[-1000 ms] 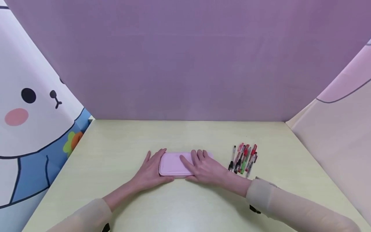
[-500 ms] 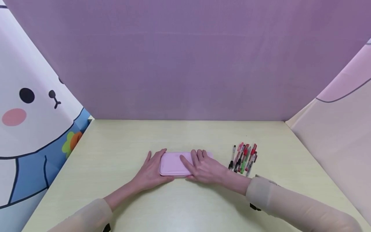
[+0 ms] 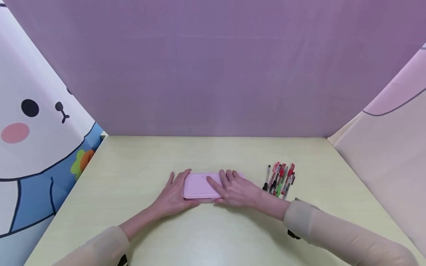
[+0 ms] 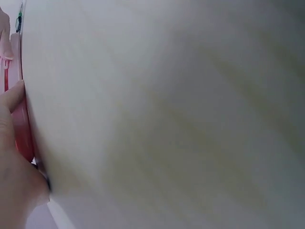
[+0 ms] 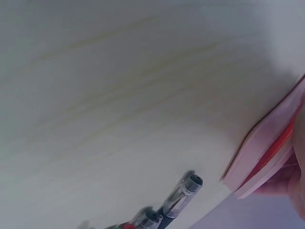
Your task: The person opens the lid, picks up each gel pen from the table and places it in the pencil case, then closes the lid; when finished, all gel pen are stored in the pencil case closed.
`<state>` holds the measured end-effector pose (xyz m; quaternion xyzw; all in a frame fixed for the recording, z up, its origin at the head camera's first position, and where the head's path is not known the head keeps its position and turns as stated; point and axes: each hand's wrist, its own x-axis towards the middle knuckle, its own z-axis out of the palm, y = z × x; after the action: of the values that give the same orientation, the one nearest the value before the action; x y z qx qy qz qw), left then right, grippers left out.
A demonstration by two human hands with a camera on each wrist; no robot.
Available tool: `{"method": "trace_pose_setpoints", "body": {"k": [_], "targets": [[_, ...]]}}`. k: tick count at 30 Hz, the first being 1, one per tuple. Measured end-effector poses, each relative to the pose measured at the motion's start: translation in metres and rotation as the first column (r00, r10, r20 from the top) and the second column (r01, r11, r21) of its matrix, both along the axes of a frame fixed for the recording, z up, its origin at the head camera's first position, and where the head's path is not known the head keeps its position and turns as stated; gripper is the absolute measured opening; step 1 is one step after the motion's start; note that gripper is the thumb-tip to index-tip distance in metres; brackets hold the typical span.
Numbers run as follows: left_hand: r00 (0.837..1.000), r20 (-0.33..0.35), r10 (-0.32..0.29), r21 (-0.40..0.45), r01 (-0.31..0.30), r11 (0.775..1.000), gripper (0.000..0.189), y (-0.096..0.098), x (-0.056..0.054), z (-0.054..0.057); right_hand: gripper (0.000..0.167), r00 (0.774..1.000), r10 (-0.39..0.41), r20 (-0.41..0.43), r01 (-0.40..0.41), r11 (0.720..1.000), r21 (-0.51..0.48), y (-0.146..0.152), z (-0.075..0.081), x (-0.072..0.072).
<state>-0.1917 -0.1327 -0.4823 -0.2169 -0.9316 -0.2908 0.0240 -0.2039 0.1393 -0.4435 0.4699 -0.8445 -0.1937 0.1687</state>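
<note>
A pink pencil case (image 3: 198, 186) lies flat on the table between both hands, its lid facing up. My left hand (image 3: 173, 195) grips its left end, thumb along the near side and fingers round the far corner. Across the right part of the lid lies my right hand (image 3: 237, 190), fingers bent over the top and thumb at the near edge, holding the case. A red strip shows along the gap in the side of the case (image 5: 269, 148) in the right wrist view. In the left wrist view, a small pink zipper pull (image 4: 6, 63) hangs by a right-hand fingertip.
Several pens (image 3: 279, 179) with black, red and green parts lie in a loose bunch right of the case, close to the right forearm. The pale table (image 3: 149, 155) ends at a purple backdrop (image 3: 213, 74). Printed cloth panels (image 3: 40, 147) flank the sides.
Both hands keep nearly the same hold on the pencil case. The lid's near edge looks slightly higher above the base. The head view has shifted a little.
</note>
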Motion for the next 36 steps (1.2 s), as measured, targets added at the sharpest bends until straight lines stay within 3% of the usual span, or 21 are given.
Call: {"method": "trace_pose_setpoints", "body": {"k": [14, 24, 29, 33, 36], "targets": [[0.999, 0.042, 0.001, -0.003, -0.001, 1.0, 0.121, -0.003, 0.0, 0.004, 0.077, 0.996, -0.018, 0.09, 0.019, 1.0, -0.011, 0.002, 0.009, -0.002], [0.981, 0.19, 0.044, 0.05, -0.054, 0.997, 0.105, -0.01, 0.0, 0.015, 0.078, 0.995, -0.019, 0.101, 0.02, 1.0, -0.006, -0.002, 0.011, -0.003], [0.971, 0.236, 0.04, 0.054, -0.055, 0.997, 0.111, -0.011, -0.002, 0.017, 0.075, 0.99, 0.001, 0.141, 0.004, 0.999, -0.038, 0.0, 0.017, -0.005], [0.969, 0.245, 0.036, 0.047, -0.049, 0.998, 0.116, -0.01, -0.003, 0.018, 0.071, 0.967, 0.005, 0.255, 0.018, 0.996, -0.089, 0.004, 0.026, -0.008], [0.966, 0.255, 0.042, 0.033, -0.052, 0.998, 0.121, -0.009, -0.003, 0.02, 0.065, 0.916, -0.019, 0.4, 0.082, 0.987, -0.141, 0.007, 0.034, -0.012]]}}
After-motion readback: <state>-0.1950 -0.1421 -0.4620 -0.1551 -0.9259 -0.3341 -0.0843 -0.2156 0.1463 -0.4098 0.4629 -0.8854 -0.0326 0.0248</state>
